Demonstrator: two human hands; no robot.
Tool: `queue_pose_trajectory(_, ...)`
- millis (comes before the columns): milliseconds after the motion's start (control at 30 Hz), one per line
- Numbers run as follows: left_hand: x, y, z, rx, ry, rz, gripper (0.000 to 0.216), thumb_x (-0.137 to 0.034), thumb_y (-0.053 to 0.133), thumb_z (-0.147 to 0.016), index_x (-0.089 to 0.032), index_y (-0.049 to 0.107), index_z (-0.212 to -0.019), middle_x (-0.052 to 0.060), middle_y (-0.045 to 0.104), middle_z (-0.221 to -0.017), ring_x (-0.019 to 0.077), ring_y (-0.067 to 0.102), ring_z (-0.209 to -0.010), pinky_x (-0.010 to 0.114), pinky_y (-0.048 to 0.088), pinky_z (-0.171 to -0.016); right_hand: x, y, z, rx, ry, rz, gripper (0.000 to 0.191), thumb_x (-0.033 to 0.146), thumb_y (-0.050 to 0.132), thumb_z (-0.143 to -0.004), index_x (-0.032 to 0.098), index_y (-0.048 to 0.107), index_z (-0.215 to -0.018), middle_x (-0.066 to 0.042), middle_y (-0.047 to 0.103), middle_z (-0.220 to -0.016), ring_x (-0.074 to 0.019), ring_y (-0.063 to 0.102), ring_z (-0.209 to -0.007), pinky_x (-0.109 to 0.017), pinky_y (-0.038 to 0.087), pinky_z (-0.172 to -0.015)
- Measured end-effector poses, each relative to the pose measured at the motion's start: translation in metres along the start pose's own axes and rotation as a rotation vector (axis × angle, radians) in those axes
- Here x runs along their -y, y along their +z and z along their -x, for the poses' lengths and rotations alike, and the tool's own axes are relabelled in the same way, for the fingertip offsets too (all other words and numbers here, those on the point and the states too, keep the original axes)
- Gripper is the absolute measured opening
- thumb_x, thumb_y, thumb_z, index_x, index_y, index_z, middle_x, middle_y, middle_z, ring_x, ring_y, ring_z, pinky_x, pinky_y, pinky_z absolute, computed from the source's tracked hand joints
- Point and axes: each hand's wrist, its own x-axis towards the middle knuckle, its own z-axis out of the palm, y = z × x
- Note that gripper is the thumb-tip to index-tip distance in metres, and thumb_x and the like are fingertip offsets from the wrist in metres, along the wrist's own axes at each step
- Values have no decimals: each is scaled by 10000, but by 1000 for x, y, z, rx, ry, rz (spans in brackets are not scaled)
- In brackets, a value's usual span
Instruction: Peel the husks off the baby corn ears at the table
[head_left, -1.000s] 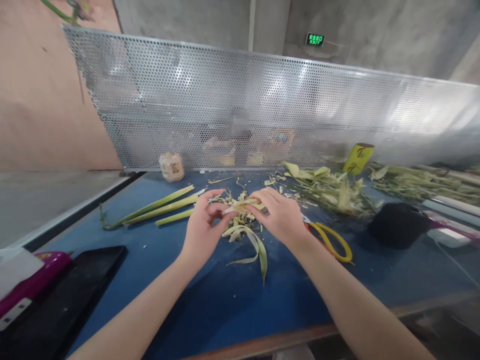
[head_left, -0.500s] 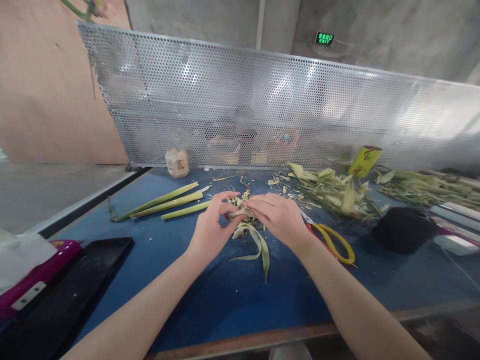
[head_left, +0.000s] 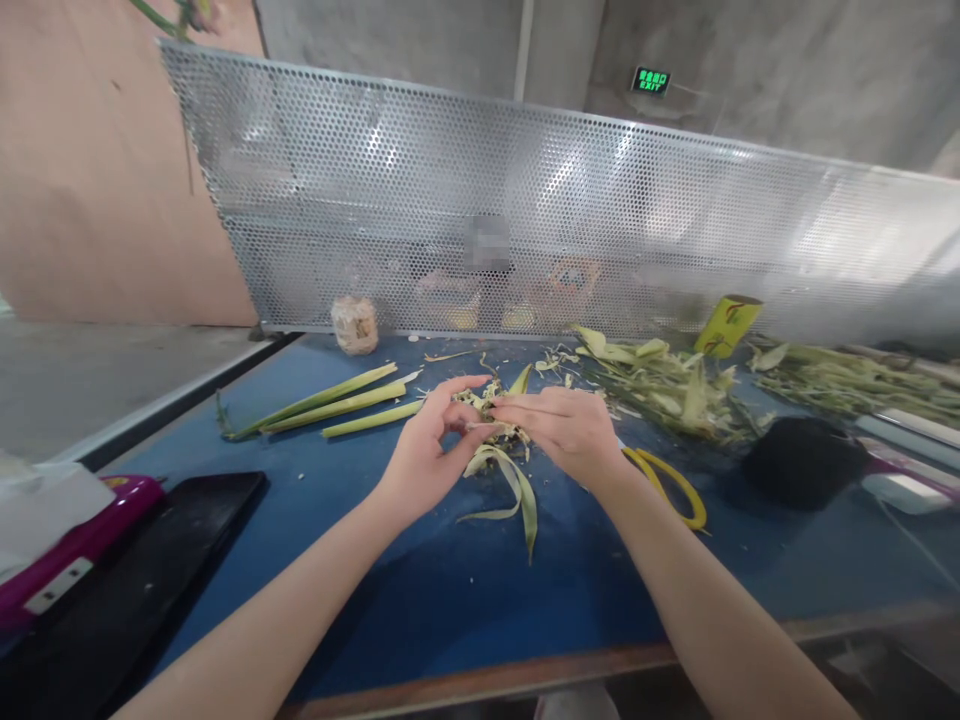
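Over the blue table [head_left: 450, 610], my left hand [head_left: 429, 455] and my right hand [head_left: 564, 432] meet above a small heap of pale leaf strips [head_left: 501, 470]. Both pinch a thin pale strip [head_left: 480, 424] between thumb and fingers. A curled green-yellow leaf [head_left: 525, 500] trails from the heap toward me. Three long green stalks [head_left: 330, 405] lie just left of my left hand.
Yellow-handled scissors [head_left: 671, 485] lie right of my right wrist. Behind them are a pile of leaf trimmings [head_left: 664, 385], a yellow tube [head_left: 726, 325] and a black round object [head_left: 795, 462]. A black tray [head_left: 127, 590] and pink case [head_left: 75, 550] sit at left. A perforated metal screen [head_left: 525, 200] closes the back.
My hands have drawn slightly closer together on the strip, and a leaf tip now sticks up behind my fingers. The view has shifted a little.
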Motion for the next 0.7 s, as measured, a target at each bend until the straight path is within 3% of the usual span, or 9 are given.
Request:
queue_pose_trajectory(133, -3, -4, -1, 33, 2, 52, 415, -237, 533, -750, -197, 414, -1145, -20, 545, -662, 137, 555, -729, 283, 434, -729, -1, -4, 0, -16, 17, -109, 217, 154, 467, -829, 231, 646, -924, 13, 660, -989, -86, 618, -836, -210, 481, -711)
queue_pose_trajectory(367, -5, -8, -6, -34, -33, 80, 411, -249, 541, -739, -200, 426, -1131, -22, 547, -645, 132, 554, -694, 285, 443, -716, 1, -11, -3, -52, 96, -299, 246, 142, 450, -826, 237, 658, -917, -12, 667, -963, -113, 616, -895, -256, 504, -771)
queue_pose_trajectory(567, -4, -6, -7, -46, -62, 148, 420, -266, 551, -725, -200, 439, -1124, -7, 570, -662, 140, 564, -704, 290, 459, -710, 4, -13, -4, -38, 143, -333, 262, 136, 458, -809, 266, 669, -893, 12, 675, -929, -129, 623, -881, -276, 514, -781)
queue_pose_trajectory(633, 0, -10, -9, -71, -64, 159, 415, -265, 551, -725, -195, 452, -1121, -12, 560, -650, 126, 553, -666, 267, 459, -675, 5, -16, -4, -69, 149, -310, 254, 128, 473, -790, 262, 676, -865, 16, 683, -894, -139, 632, -851, -283, 520, -761)
queue_pose_trajectory(700, 8, -20, -13, -170, -76, 154, 406, -266, 561, -716, -190, 471, -1105, -32, 528, -616, 99, 519, -589, 237, 450, -621, 3, -22, -3, -213, 238, -258, 240, 114, 492, -757, 253, 687, -765, 21, 693, -812, -144, 646, -735, -270, 534, -635)
